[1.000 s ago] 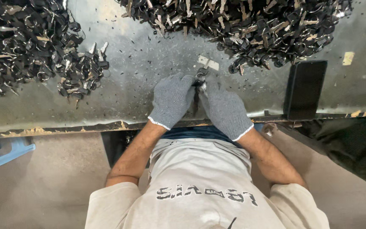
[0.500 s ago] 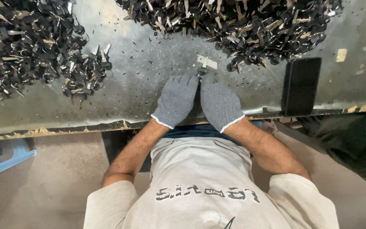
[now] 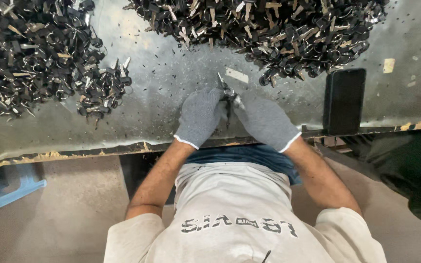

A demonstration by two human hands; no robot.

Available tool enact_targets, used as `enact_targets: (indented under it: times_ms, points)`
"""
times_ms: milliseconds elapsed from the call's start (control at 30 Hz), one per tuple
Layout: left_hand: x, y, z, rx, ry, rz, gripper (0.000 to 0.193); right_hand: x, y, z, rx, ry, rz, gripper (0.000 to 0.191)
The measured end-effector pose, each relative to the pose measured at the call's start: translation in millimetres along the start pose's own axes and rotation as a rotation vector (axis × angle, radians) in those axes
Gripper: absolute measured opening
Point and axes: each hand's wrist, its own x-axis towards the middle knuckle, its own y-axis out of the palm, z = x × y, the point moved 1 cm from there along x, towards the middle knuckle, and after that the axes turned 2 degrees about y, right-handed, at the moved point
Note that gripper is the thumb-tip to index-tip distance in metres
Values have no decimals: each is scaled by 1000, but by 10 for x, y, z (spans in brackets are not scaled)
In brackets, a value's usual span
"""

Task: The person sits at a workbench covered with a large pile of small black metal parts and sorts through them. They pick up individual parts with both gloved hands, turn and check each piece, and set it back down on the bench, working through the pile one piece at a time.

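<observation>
Since half a second ago the two gloved hands have barely shifted on the table; they stay pressed together at the near edge, and the small metal piece between them now shows a little more clearly above the knuckles.

The left hand in a grey knitted glove (image 3: 200, 116) and the right hand in a grey knitted glove (image 3: 265, 121) are both curled narrow around a small shiny metal tool with ring-shaped loops and a thin pointed tip (image 3: 227, 92). Its long axis runs roughly away from the person, the pointed end aimed toward the far piles and leaning slightly left; the lower part is hidden between the gloves, so the exact grip of each finger cannot be told.

The tool sits above the dull grey sheet-metal tabletop (image 3: 171, 87), which is scratched and sprinkled with tiny dark chips. A large heap of dark tangled metal-and-wood pieces (image 3: 269, 24) lies across the far side, and a second similar heap (image 3: 35, 58) spreads at the far left, both well apart from the hands. A flat black rectangular phone (image 3: 344, 100) lies near the right hand at the table edge. A small pale rectangular scrap (image 3: 237, 75) lies just beyond the tool.
</observation>
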Motion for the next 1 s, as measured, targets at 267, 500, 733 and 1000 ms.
enact_targets:
  times_ms: [267,500,733,1000]
  points:
    - [-151,171,35,178,144,-29,26,10,137,179,-247,100,-76,15]
    - [-115,128,41,146,155,-103,25,55,41,140,-454,13,-196,26]
    - [-161,149,87,48,-27,-56,47,-23,43,158,-367,-38,-222,22]
    - [-149,219,78,69,109,-27,34,-69,303,234,-289,194,-13,23]
